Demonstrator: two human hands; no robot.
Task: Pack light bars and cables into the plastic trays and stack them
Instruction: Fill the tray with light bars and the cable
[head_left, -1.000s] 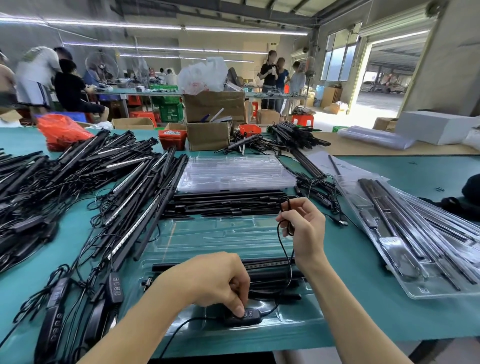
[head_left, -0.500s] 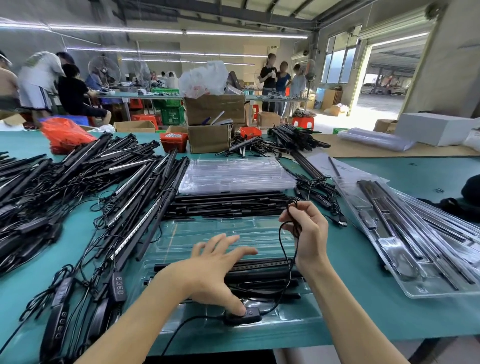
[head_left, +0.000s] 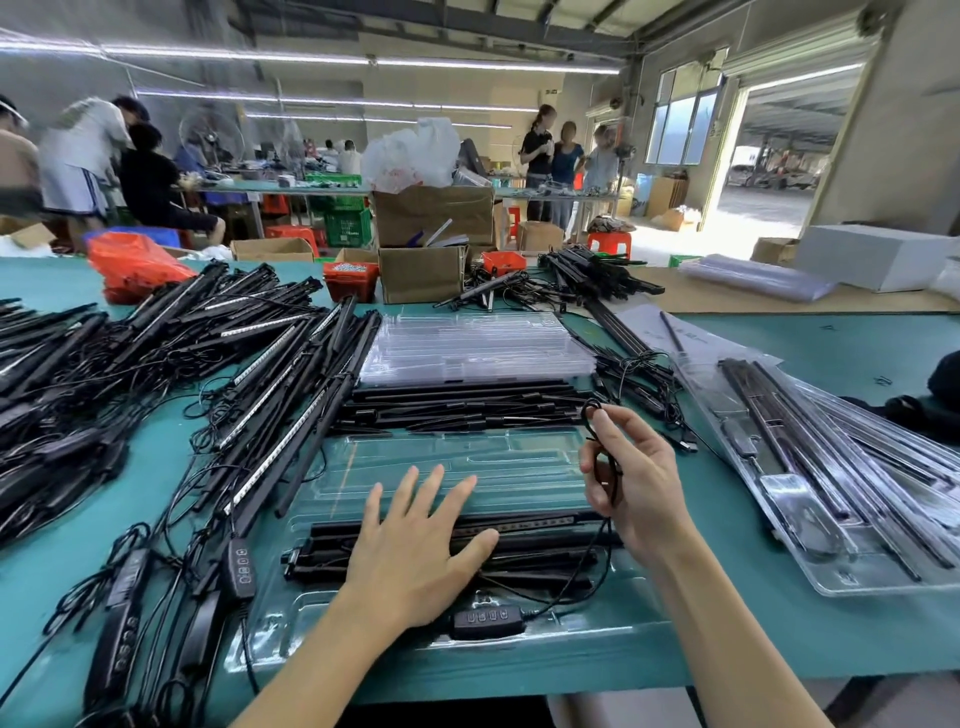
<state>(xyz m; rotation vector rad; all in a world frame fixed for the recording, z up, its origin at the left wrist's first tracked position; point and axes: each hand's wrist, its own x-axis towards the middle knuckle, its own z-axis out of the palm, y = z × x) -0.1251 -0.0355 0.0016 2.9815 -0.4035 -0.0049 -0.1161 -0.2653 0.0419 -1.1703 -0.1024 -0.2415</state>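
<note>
A clear plastic tray (head_left: 457, 462) lies on the green table in front of me. Black light bars (head_left: 545, 530) rest across its near half, and a black controller (head_left: 487, 621) sits in its front pocket. My left hand (head_left: 415, 540) hovers flat over the bars, fingers spread, holding nothing. My right hand (head_left: 631, 478) is raised at the tray's right side, pinching a looped black cable (head_left: 592, 410) that runs down to the controller.
A big pile of loose light bars and cables (head_left: 208, 374) covers the left. A stack of empty clear trays (head_left: 472, 345) and a row of bars (head_left: 457, 405) lie behind. Packed trays (head_left: 831, 483) sit at right. Boxes and people stand beyond.
My left hand let go of the controller, opened, and rose over the light bars. My right hand keeps holding the cable loop, slightly higher.
</note>
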